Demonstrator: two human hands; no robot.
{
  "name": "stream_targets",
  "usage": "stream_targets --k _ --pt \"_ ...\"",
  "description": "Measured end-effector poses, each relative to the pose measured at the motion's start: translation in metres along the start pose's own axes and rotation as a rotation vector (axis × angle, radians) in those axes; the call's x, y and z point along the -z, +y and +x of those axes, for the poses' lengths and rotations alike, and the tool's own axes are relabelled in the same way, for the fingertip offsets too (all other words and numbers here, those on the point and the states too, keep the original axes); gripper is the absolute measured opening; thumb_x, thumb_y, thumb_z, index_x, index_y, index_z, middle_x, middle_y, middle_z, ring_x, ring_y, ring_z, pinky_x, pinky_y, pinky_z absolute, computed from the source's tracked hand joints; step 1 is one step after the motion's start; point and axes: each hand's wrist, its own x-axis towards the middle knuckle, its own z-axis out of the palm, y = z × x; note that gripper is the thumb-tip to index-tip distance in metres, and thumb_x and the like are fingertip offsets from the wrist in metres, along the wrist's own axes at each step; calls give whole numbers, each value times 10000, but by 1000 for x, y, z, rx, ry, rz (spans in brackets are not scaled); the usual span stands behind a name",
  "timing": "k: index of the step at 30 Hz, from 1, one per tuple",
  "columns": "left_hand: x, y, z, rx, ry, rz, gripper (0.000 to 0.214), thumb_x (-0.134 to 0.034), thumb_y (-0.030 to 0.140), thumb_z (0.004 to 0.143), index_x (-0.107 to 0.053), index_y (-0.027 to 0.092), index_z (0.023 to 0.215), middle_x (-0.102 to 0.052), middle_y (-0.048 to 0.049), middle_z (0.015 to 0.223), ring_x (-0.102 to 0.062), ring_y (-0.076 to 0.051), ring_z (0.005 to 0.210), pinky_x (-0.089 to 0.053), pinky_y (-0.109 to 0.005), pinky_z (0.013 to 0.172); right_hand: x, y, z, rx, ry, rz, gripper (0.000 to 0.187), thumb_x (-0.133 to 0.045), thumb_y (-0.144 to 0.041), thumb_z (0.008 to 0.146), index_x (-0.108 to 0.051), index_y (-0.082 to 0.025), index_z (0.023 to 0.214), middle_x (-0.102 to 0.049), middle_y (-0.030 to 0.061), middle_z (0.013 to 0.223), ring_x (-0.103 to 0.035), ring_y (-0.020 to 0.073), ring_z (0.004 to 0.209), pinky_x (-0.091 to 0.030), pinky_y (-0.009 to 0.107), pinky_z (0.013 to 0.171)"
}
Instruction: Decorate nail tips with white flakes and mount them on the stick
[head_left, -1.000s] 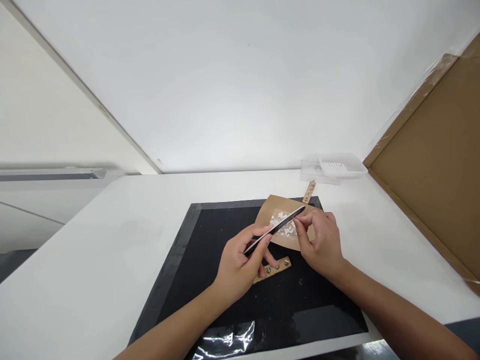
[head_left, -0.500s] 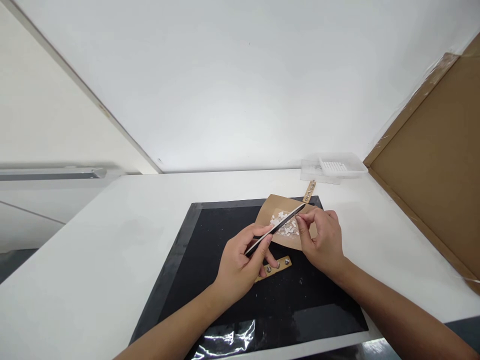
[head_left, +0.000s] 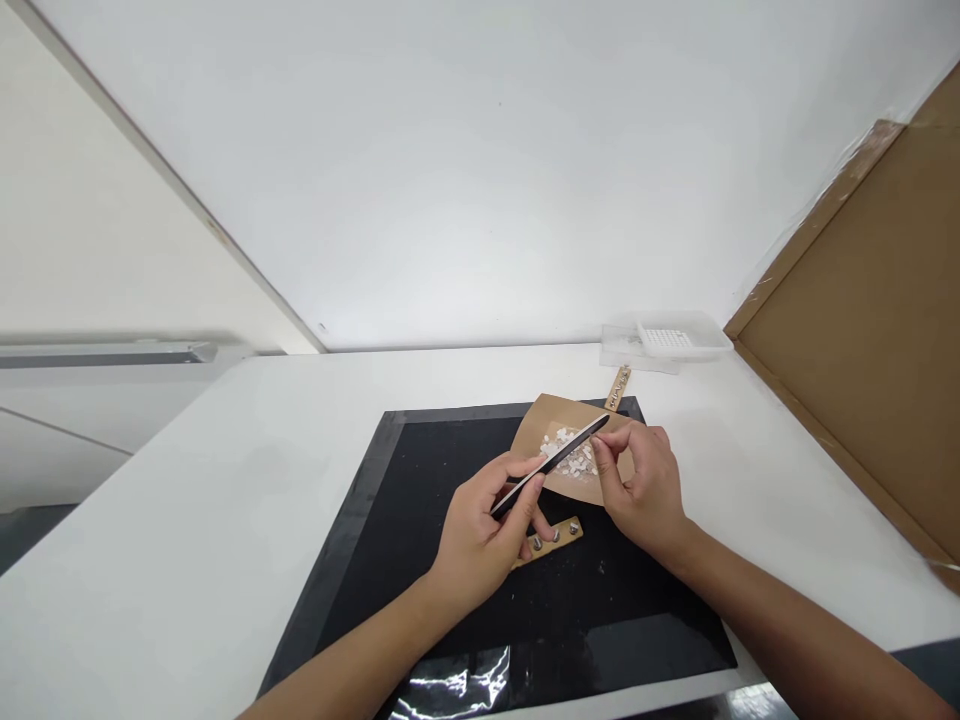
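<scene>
My left hand grips a slim, flat black object with a pale edge, which slants up to the right. Thumb and index finger of my right hand are pinched together just beside that object's far end. Anything between those fingertips is too small to make out. Under both hands lies a sheet of brown paper with a pile of small white pieces on it. Below my left fingers, partly covered by them, rests a tan strip with several metal studs.
A black mat covers the middle of the white table. Beyond it lie another studded strip and a clear plastic tray holding a white grid. Brown cardboard stands along the right, and a white wall rises behind.
The view has shifted very slightly. Both hands keep nearly the same pose, with the right fingertips still beside the black object's end.
</scene>
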Motion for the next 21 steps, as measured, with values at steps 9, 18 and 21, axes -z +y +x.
stream_targets --k 9,18,21 --pt "-1 0 0 4 -10 10 337 -633 437 1022 -731 156 1179 -716 -16 757 -655 -101 421 -552 -185 388 1 -2 1 -20 65 -54 140 -609 -236 1049 -578 -233 913 -696 -20 767 -673 177 693 -430 406 811" --pt "0 -4 0 24 -4 18 360 -628 453 1027 -708 150 1206 -728 -5 693 -615 -92 382 -538 -182 402 0 1 1 -17 48 -22 144 -614 -231 1043 -572 -233 906 -672 -28 763 -664 175 697 -430 399 829" --pt "0 -4 0 32 -15 15 367 -623 459 1029 -703 149 1208 -716 0 668 -619 -100 388 -540 -187 403 0 -3 0 30 19 -13 143 -612 -206 1038 -558 -230 908 -649 -39 739 -650 164 675 -425 390 819"
